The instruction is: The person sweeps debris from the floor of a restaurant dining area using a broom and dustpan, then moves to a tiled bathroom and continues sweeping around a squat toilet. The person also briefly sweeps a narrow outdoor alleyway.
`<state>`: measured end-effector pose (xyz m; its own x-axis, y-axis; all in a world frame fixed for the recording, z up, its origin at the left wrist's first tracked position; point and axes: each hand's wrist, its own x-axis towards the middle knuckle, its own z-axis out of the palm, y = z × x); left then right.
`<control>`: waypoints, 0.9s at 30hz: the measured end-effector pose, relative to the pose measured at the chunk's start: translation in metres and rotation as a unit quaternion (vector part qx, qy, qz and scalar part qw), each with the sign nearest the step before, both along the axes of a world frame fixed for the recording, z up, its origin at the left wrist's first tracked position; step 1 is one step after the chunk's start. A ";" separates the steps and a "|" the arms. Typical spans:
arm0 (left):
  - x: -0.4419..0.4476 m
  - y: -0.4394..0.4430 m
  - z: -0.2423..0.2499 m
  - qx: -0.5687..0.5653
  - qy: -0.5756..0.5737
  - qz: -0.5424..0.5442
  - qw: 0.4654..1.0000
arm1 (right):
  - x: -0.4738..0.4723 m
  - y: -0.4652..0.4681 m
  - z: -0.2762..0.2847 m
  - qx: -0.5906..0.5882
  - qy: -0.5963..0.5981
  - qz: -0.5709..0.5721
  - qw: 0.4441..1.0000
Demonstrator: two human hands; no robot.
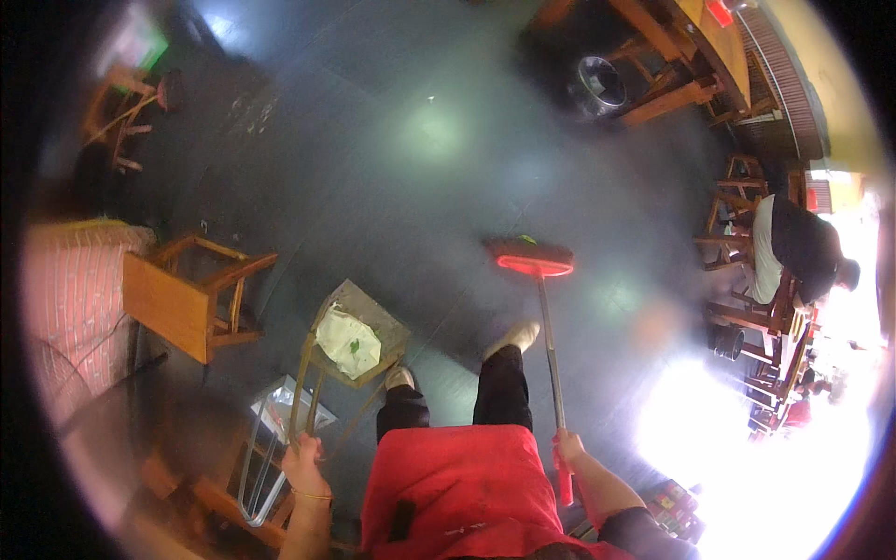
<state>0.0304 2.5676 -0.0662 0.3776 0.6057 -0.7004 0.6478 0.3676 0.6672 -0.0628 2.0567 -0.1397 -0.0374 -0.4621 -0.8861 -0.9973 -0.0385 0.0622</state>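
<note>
My left hand (306,465) grips the upright handle of a long-handled dustpan (390,329). Inside the pan lie a pale crumpled sheet (343,346) and a bit of green leaf (355,346). In my right hand (568,448) is the red grip of a broom (535,264), whose grey pole runs forward to a red head. The dark bristles rest on the floor ahead of my feet. A green leaf (527,239) lies against their far side.
Left of the dustpan stands a wooden stool (171,304) by a brick wall (77,280). A second, metal-handled dustpan (290,406) is near my left hand. At upper right a bin (600,84) stands by a wooden table (717,42). A person (801,245) sits at the right.
</note>
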 end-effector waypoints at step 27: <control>0.194 -0.226 0.061 0.077 0.011 0.134 0.988 | 0.416 -0.164 -0.055 0.016 -0.167 0.502 0.848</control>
